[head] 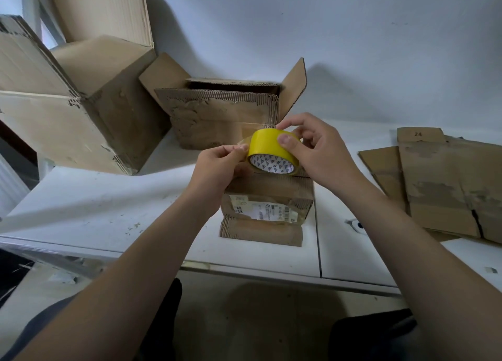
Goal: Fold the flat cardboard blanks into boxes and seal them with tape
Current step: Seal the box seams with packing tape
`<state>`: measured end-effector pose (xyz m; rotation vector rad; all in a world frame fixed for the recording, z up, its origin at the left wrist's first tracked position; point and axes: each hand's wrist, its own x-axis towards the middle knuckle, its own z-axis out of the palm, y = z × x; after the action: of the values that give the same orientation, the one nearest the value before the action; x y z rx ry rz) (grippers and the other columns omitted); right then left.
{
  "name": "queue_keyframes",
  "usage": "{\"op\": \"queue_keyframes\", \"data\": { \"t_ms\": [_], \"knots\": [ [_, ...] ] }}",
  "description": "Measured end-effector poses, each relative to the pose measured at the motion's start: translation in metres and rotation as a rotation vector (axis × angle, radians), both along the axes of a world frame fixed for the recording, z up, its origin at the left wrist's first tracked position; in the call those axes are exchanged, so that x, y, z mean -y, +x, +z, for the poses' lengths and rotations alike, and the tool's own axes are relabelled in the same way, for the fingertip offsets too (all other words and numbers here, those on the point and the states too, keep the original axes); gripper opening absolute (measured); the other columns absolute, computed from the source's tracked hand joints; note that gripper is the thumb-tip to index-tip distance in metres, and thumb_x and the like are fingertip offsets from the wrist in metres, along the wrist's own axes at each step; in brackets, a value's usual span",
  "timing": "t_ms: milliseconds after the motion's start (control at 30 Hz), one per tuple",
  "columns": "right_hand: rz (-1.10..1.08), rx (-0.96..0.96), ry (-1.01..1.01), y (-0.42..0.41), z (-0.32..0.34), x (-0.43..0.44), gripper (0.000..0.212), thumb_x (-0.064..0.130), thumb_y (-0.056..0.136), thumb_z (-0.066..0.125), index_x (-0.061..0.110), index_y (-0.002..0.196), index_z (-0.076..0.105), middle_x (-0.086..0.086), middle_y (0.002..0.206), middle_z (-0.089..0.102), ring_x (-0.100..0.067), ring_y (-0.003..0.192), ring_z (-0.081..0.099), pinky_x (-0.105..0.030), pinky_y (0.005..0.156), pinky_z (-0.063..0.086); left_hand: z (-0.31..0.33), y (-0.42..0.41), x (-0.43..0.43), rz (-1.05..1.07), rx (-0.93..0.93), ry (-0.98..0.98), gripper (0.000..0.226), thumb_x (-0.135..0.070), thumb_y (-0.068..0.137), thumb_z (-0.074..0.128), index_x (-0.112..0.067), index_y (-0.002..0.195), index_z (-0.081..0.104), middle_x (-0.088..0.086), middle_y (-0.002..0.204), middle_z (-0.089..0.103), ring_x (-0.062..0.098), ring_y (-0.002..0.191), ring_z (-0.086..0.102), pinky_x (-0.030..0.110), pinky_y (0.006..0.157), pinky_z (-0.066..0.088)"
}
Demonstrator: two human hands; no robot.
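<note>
- Box nearest me, at 6 o'clock: a small box (260, 233) lies on the white table (108, 203) with its flaps folded shut and a printed label (267, 211) on its face. I see no fresh tape across it yet.
- Just above it, my left hand (217, 165) pinches the loose, clear end of the tape between thumb and fingertips, at 9 o'clock of the roll.
- My right hand (317, 154) grips the yellow tape roll (267, 146) from 3 o'clock, thumb on the outer face and fingers curled over the top.
- Beyond, at 12 o'clock, an open box (225, 116) stands with its flaps up, unsealed.
- At 3 o'clock a pile of flat blanks (445, 186) lies unfolded. At 10 o'clock large boxes (68, 110) stand against the wall (353, 48).
- My read: the small box is folded and at the sealing step. The open box and the blanks are left to do.
</note>
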<state>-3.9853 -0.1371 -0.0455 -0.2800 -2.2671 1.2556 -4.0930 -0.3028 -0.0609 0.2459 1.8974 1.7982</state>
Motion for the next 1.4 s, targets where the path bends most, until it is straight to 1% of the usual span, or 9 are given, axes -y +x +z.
{"op": "queue_keyframes", "data": {
  "t_ms": [133, 267, 500, 633, 733, 933, 1033, 1300, 1400],
  "knots": [
    [0.072, 0.057, 0.195, 0.005, -0.009, -0.007, 0.045, 0.047, 0.095, 0.064, 0.038, 0.137, 0.053, 0.014, 0.120, 0.054, 0.008, 0.096, 0.051, -0.010, 0.073, 0.042, 0.004, -0.003, -0.004, 0.043, 0.007, -0.006, 0.016, -0.022, 0.097, 0.066, -0.007, 0.094, 0.073, 0.000, 0.070, 0.073, 0.016, 0.059, 0.068, 0.028, 0.065, 0.058],
    [0.064, 0.219, 0.409, 0.001, -0.018, -0.015, 0.079, 0.033, 0.096, 0.067, 0.041, 0.159, 0.019, 0.005, 0.117, 0.043, -0.006, 0.101, 0.048, -0.010, 0.077, 0.044, 0.007, -0.004, -0.007, 0.008, -0.104, -0.153, 0.019, -0.025, 0.101, 0.058, -0.011, 0.094, 0.068, -0.005, 0.060, 0.069, 0.015, 0.052, 0.068, 0.021, 0.052, 0.049],
    [0.013, 0.245, 0.375, 0.004, -0.004, -0.009, 0.074, 0.031, 0.099, 0.063, 0.039, 0.159, 0.021, 0.013, 0.095, 0.041, -0.002, 0.081, 0.045, -0.008, 0.070, 0.035, 0.011, -0.011, -0.016, -0.026, -0.169, -0.194, 0.023, -0.028, 0.102, 0.059, -0.008, 0.092, 0.064, 0.001, 0.077, 0.067, 0.015, 0.049, 0.067, 0.024, 0.051, 0.056],
    [-0.051, 0.198, 0.280, 0.010, 0.004, -0.012, 0.063, 0.032, 0.096, 0.067, 0.039, 0.152, 0.041, 0.002, 0.119, 0.059, -0.015, 0.081, 0.055, -0.031, 0.084, 0.050, 0.009, -0.010, -0.021, -0.069, -0.277, -0.311, 0.021, -0.029, 0.101, 0.057, -0.011, 0.095, 0.065, -0.005, 0.070, 0.072, 0.014, 0.055, 0.071, 0.028, 0.058, 0.054],
    [-0.054, 0.158, 0.304, 0.013, -0.003, -0.010, 0.063, 0.030, 0.095, 0.068, 0.039, 0.152, 0.042, 0.004, 0.109, 0.058, -0.008, 0.079, 0.053, -0.021, 0.077, 0.048, 0.009, -0.010, -0.021, -0.079, -0.332, -0.363, 0.017, -0.026, 0.099, 0.057, -0.015, 0.091, 0.067, -0.002, 0.071, 0.074, 0.011, 0.054, 0.070, 0.024, 0.056, 0.047],
    [-0.032, 0.139, 0.502, 0.014, -0.025, -0.013, 0.068, 0.020, 0.097, 0.061, 0.040, 0.155, 0.032, 0.005, 0.104, 0.044, -0.014, 0.094, 0.043, -0.027, 0.081, 0.044, 0.005, -0.008, -0.013, -0.048, -0.693, -0.534, 0.017, -0.028, 0.096, 0.059, -0.020, 0.082, 0.065, -0.005, 0.076, 0.068, 0.018, 0.073, 0.064, 0.029, 0.060, 0.045],
    [-0.004, 0.130, 0.487, 0.013, -0.026, -0.011, 0.068, 0.016, 0.098, 0.057, 0.043, 0.155, 0.032, 0.007, 0.104, 0.041, -0.013, 0.084, 0.048, -0.027, 0.071, 0.049, 0.001, -0.008, -0.007, -0.036, -0.791, -0.589, 0.018, -0.030, 0.096, 0.061, -0.017, 0.083, 0.065, -0.004, 0.078, 0.065, 0.021, 0.077, 0.060, 0.031, 0.065, 0.045],
    [0.044, 0.158, 0.457, 0.008, -0.024, -0.013, 0.067, 0.014, 0.099, 0.050, 0.050, 0.152, 0.031, 0.009, 0.110, 0.044, -0.008, 0.086, 0.049, -0.015, 0.069, 0.044, 0.003, -0.002, 0.004, -0.001, -0.494, -0.427, 0.019, -0.025, 0.097, 0.062, -0.013, 0.082, 0.067, 0.003, 0.074, 0.064, 0.019, 0.072, 0.058, 0.031, 0.061, 0.046],
    [0.057, 0.161, 0.457, 0.005, -0.026, -0.010, 0.069, 0.011, 0.098, 0.047, 0.053, 0.150, 0.029, 0.008, 0.112, 0.042, -0.008, 0.086, 0.048, -0.021, 0.069, 0.046, 0.003, 0.003, 0.012, 0.023, -0.364, -0.330, 0.018, -0.019, 0.097, 0.060, -0.009, 0.083, 0.065, 0.013, 0.087, 0.069, 0.030, 0.091, 0.066, 0.053, 0.079, 0.059]
  ]
}}
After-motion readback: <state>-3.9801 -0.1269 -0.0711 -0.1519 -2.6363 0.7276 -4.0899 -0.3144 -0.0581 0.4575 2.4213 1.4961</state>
